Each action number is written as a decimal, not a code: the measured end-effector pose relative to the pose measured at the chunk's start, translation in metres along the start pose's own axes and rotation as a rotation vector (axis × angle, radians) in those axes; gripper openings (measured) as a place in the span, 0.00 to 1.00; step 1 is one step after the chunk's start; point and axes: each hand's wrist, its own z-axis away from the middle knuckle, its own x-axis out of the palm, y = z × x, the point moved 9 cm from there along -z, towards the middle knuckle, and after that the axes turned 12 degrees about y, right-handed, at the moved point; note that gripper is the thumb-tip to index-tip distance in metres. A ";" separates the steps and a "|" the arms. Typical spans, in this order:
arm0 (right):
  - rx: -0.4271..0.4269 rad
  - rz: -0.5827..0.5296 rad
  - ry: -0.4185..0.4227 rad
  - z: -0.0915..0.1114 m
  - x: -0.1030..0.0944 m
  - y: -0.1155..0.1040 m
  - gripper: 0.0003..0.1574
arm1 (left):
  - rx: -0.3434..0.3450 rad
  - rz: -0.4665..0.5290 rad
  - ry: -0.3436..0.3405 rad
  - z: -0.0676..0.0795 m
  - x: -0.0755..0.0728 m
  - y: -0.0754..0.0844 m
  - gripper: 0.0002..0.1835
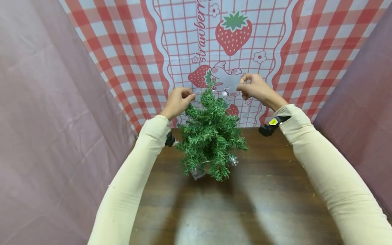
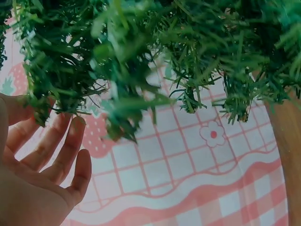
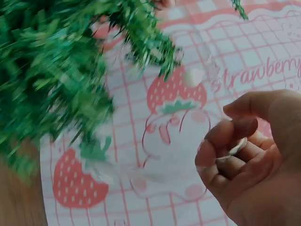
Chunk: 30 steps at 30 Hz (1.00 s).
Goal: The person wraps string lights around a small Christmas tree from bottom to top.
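Observation:
A small green artificial Christmas tree (image 1: 211, 132) stands on the table. Across its tip runs a thin clear string garland with a white ball (image 1: 225, 93) on it. To the left of the treetop, my left hand (image 1: 180, 101) pinches one end between thumb and index finger. In the left wrist view, branches hide the fingertips of that hand (image 2: 51, 160). My right hand (image 1: 256, 90) pinches the other end, right of the tip. The right wrist view shows part of the garland (image 3: 231, 151) lying across the curled fingers of this hand (image 3: 254, 155).
From the tree's lower right side hangs a silvery snowflake ornament (image 1: 233, 160). The trunk's base (image 1: 197, 173) shows under the branches on the brown wooden table (image 1: 275, 190). Behind stands a strawberry-print cloth (image 1: 183, 34), with pink curtains (image 1: 61, 136) on both sides.

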 end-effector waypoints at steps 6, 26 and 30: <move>-0.045 0.147 -0.003 0.008 -0.020 0.010 0.19 | -0.070 -0.010 0.045 0.004 -0.013 -0.015 0.09; -0.208 -0.141 0.276 0.019 -0.021 -0.099 0.14 | -0.283 0.127 0.240 0.025 -0.039 -0.056 0.10; -0.344 -0.086 0.365 0.025 -0.005 -0.124 0.13 | -0.280 0.191 0.309 0.032 -0.047 -0.064 0.12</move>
